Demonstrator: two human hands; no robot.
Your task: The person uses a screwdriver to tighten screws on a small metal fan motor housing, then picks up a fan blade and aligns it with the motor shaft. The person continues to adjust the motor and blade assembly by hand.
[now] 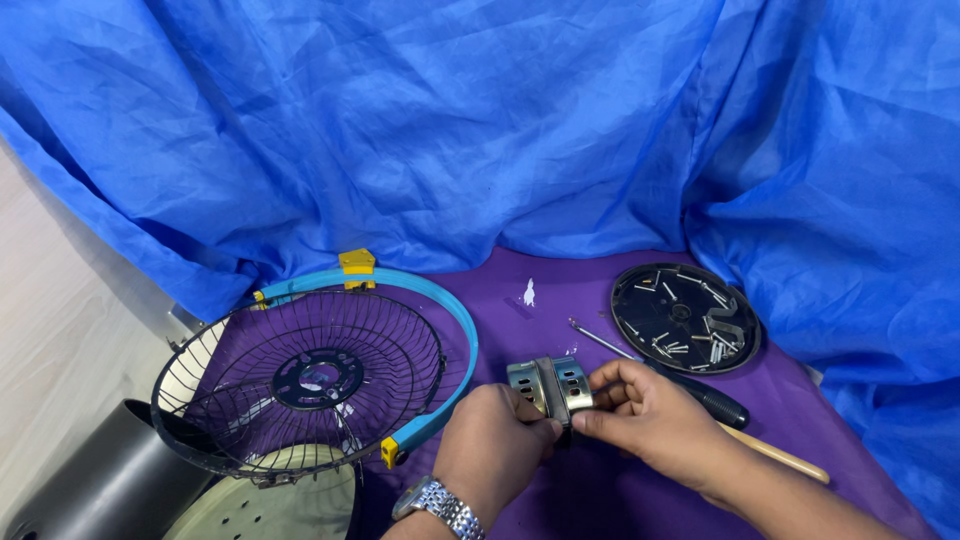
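The small grey metal housing with slotted vents [549, 386] is held just above the purple cloth-covered table [590, 300], and serves as landmark for all positions below. The left hand [495, 450], with a steel link watch [438, 505] at its wrist, grasps the housing from the near left, fingers closed around its lower edge, apparently to steady it. The right hand [645, 410] pinches the housing's right end between thumb and fingers; this two-sided hold keeps the slotted face turned up toward the camera. What lies under the housing is hidden by the fingers.

Left of the housing, the black wire fan guard [300, 385] lies flat with its open side up, resting over a pale round perforated plate [270, 505]. The light blue plastic rim ring with yellow clips [440, 320] curves round the guard on the side nearest the housing, one yellow clip just left of the left hand. A black cylinder [100, 480] stands farther left still.

Behind and right of the housing, the black round tray [685, 317] holds loose screws and small brackets, apparently to keep them from scattering. A screwdriver with a dark handle [690, 385] lies between tray and housing, its handle passing behind the right hand. A pale wooden stick [775, 455] lies to the right. Blue draped fabric [450, 130] backs the whole scene.
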